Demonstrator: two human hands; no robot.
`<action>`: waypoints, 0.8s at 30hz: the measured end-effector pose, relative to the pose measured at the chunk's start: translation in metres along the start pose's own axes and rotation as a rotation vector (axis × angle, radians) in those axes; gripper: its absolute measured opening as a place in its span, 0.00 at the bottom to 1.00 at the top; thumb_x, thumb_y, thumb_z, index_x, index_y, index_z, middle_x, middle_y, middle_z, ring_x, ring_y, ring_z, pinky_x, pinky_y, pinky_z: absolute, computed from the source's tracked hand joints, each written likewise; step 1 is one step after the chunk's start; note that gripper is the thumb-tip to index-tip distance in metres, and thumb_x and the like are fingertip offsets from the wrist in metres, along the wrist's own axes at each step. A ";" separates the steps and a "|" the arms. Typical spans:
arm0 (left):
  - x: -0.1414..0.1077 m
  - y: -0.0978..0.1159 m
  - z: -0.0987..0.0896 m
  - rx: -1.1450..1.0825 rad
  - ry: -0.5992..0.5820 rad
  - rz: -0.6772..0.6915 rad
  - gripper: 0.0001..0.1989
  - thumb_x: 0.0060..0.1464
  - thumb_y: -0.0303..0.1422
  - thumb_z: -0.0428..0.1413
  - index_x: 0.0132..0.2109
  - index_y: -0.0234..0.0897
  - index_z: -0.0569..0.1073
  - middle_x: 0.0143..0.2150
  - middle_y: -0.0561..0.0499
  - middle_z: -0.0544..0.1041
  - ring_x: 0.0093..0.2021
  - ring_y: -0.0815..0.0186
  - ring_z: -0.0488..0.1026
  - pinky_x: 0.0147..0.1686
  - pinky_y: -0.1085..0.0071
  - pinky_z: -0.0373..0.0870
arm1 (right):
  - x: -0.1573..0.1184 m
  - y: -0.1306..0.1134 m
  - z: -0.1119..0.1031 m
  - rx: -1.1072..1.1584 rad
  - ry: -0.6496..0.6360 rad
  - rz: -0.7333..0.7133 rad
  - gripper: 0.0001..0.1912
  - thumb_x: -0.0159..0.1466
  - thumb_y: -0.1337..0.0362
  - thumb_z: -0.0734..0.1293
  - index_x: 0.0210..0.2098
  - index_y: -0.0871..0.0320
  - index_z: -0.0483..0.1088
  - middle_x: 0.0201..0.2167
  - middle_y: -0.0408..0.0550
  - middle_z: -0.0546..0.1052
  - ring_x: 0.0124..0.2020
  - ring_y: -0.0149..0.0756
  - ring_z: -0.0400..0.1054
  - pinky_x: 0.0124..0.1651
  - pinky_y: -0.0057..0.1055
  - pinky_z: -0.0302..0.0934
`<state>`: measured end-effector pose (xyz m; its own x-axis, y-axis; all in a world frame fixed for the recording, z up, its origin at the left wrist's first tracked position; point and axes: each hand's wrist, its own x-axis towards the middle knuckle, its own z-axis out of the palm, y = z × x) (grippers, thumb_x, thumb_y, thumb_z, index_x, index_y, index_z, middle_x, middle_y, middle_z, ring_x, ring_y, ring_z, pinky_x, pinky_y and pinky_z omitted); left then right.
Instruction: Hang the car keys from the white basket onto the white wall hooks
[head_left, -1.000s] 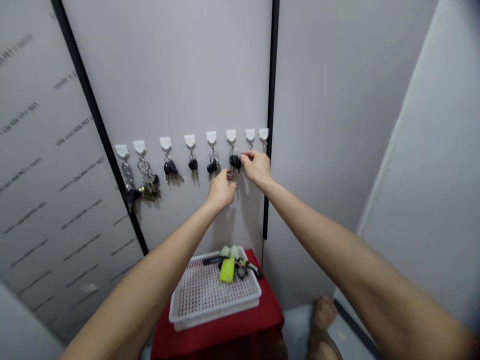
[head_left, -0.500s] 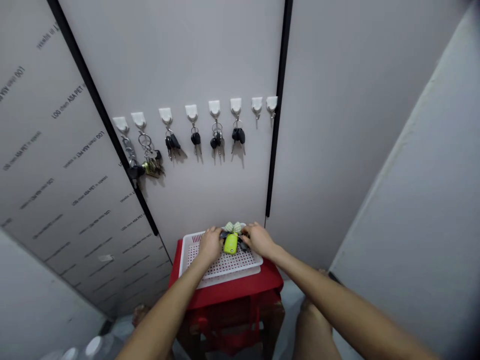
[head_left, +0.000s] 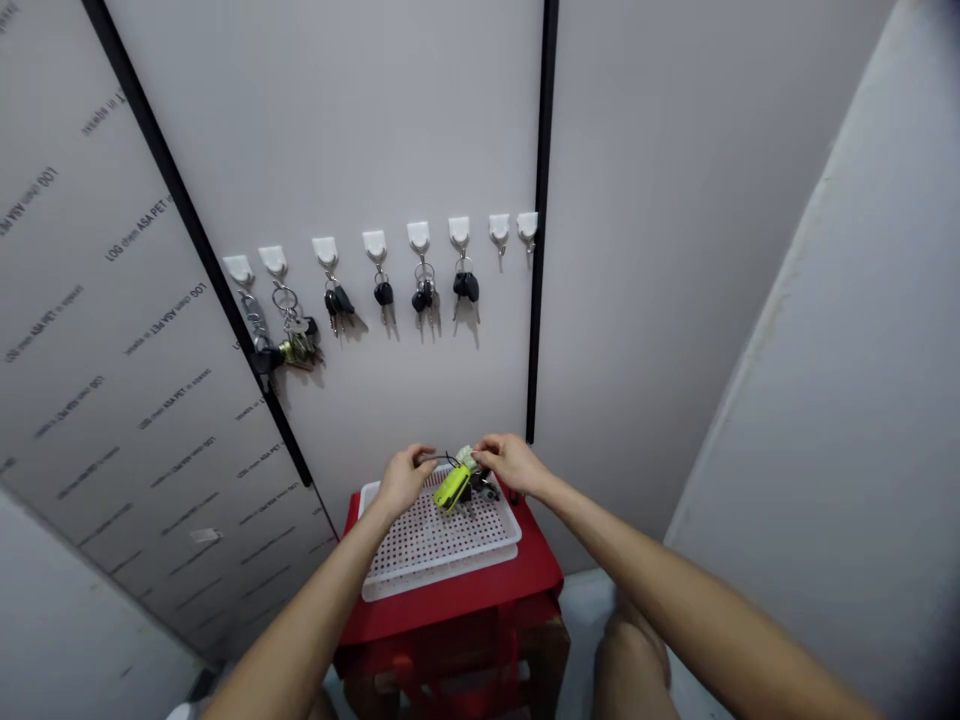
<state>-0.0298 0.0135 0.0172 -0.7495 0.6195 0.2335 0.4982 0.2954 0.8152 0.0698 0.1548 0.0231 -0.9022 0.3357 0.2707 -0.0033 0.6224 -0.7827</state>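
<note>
Left hand point(head_left: 405, 478) pinching cord point(head_left: 445, 457), right hand point(head_left: 513, 464) pinching bow point(head_left: 466, 458)

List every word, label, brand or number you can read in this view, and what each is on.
"LOG": repeated across the left wall panel.
"ASA PET": same panel, also repeated; neighbouring smaller lettering too blurred to be sure.
Lime-green key case: any marking is too small to read.
Hanging keys, white hooks: none readable.

Lime fob point(head_left: 452, 488) smooth plastic; basket point(head_left: 416, 535) plastic; red cover point(head_left: 450, 606) matt.
</note>
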 end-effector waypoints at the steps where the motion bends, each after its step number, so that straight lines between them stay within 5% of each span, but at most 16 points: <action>1: 0.001 0.002 -0.001 -0.059 0.051 -0.022 0.12 0.37 0.30 0.50 0.34 0.32 0.68 0.26 0.50 0.70 0.28 0.69 0.66 0.31 0.73 0.60 | 0.001 -0.005 -0.003 0.085 0.001 0.019 0.07 0.49 0.66 0.58 0.21 0.61 0.65 0.15 0.40 0.66 0.18 0.24 0.57 0.22 0.22 0.51; 5: -0.005 0.000 0.003 -0.349 0.125 -0.167 0.17 0.37 0.32 0.51 0.38 0.31 0.64 0.28 0.50 0.69 0.28 0.71 0.66 0.28 0.75 0.61 | 0.003 -0.025 -0.009 0.406 0.033 0.092 0.05 0.47 0.66 0.60 0.19 0.62 0.63 0.14 0.38 0.65 0.16 0.22 0.56 0.20 0.20 0.50; 13: -0.034 -0.007 0.028 -0.885 -0.268 -0.399 0.14 0.37 0.32 0.50 0.36 0.35 0.65 0.31 0.49 0.71 0.28 0.69 0.68 0.25 0.76 0.60 | 0.003 -0.039 0.000 0.826 0.100 0.272 0.04 0.46 0.66 0.60 0.19 0.61 0.59 0.13 0.37 0.64 0.15 0.22 0.58 0.18 0.22 0.53; 20: -0.032 -0.007 0.026 -1.131 -0.073 -0.551 0.08 0.44 0.33 0.45 0.31 0.35 0.65 0.28 0.50 0.71 0.27 0.71 0.68 0.28 0.74 0.62 | 0.005 -0.042 0.004 0.929 0.147 0.365 0.03 0.46 0.67 0.60 0.19 0.60 0.59 0.13 0.36 0.64 0.13 0.21 0.55 0.18 0.21 0.52; 24: -0.037 -0.006 0.029 -1.215 -0.083 -0.585 0.08 0.45 0.33 0.44 0.31 0.35 0.64 0.27 0.50 0.71 0.24 0.71 0.68 0.29 0.73 0.62 | 0.005 -0.039 0.008 1.008 0.177 0.396 0.02 0.46 0.68 0.60 0.20 0.59 0.60 0.13 0.37 0.64 0.13 0.21 0.53 0.19 0.23 0.54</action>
<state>0.0072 0.0100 -0.0114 -0.6673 0.6800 -0.3039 -0.6129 -0.2695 0.7428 0.0619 0.1264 0.0504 -0.8426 0.5315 -0.0872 -0.1511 -0.3887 -0.9089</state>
